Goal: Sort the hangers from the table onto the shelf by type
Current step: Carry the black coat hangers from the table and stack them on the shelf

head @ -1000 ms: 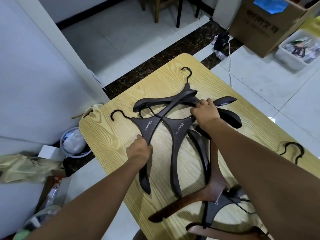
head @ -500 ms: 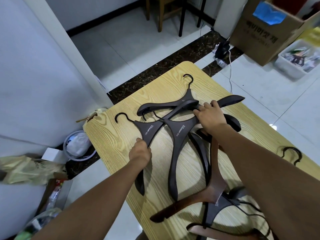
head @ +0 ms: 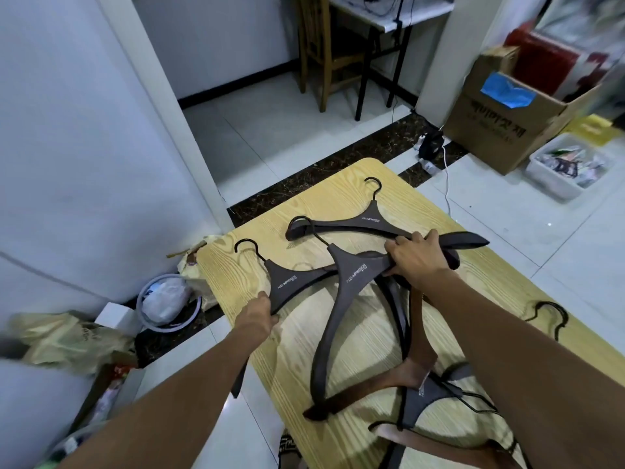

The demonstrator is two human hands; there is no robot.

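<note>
Gathering hangers: left grip [head: 258, 314] clamps the dark-brown wooden hanger [head: 287, 287] at the pale wooden bench's [head: 223, 272] left edge, right grip [head: 411, 258] its mid-bench twin [head: 351, 275]; both likely need lifting clear next.

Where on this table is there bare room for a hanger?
Bare table at the far corner beyond the farthest hanger, and the right strip between the right hand and a black hook. Crowded: centre and near end, overlapping hangers.

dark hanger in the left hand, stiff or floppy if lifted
Likely stiff: the dark hanger looks thick and solid. Gripped on one arm by the left hand, its hook end would probably dip. Its other arm seems tucked under a neighbouring hanger, so it may snag.
</note>
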